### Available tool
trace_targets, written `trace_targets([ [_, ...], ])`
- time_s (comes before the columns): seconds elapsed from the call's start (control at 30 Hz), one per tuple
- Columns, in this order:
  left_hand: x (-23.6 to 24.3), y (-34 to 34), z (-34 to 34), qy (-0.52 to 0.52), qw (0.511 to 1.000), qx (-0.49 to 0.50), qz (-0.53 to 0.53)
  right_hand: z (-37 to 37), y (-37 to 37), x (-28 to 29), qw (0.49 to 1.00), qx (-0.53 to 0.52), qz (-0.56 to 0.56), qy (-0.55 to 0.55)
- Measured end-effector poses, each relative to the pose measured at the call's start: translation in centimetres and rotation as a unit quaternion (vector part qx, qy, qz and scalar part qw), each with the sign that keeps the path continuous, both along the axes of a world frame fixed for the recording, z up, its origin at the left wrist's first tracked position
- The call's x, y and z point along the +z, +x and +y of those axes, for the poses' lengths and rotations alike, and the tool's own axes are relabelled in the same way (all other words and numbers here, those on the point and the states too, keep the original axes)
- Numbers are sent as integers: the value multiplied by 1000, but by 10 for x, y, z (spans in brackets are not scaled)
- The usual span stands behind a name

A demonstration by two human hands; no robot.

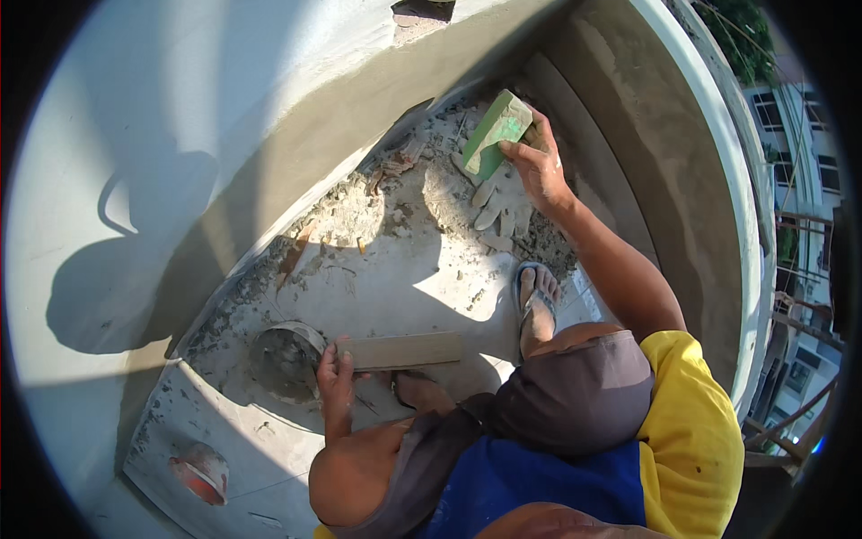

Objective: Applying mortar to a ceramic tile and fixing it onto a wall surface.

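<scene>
A person crouches on a littered floor [359,301]. The right hand [539,171] pinches a green block [492,136] between thumb and fingers, near a glove [505,214] on the rubble [449,193]. The left hand [336,382] grips one end of a flat board [409,350], just beside a grey-smeared bucket [283,364]. A red cup [205,474] sits at lower left.

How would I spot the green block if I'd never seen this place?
Find the curved wall at the picture's right, then follow the bare forearm beside it up to the right hand. That hand holds the green block. Its boxy shape and green, grey-smeared sides set it apart from the pale glove among the rubble.
</scene>
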State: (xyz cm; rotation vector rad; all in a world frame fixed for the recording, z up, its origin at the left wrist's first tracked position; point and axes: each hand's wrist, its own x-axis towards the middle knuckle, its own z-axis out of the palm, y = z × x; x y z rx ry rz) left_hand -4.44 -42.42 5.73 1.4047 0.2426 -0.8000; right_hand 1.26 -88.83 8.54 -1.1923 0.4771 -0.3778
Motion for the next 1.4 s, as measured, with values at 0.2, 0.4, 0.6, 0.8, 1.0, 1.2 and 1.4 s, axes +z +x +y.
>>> trace_targets([
  [0.2, 33, 4, 6, 106, 994, -4, -13, -71, 34, -64, 974, -216, -54, 40],
  [0.4, 30, -6, 15, 179, 982, 54, -11, -89, 73, -91, 951, -309, -2, -12],
  [0.6, 13, -4, 27, 224, 973, 48, 37, -98, 82, -104, 949, -314, -2, -17],
  [0.8, 7, 7, 51, 321, 941, -100, -41, -98, 91, -104, 927, -339, 67, -147],
  [1.0, 17, 14, 37, 439, 835, -284, -171, -104, 91, -105, 920, -349, 69, -166],
  [1.2, 19, 11, 23, 382, 909, -151, -70, -106, 94, -104, 919, -349, 81, -163],
  [1.4, 23, 13, 13, 415, 877, -223, -98, -108, 95, -106, 918, -343, 115, -162],
])
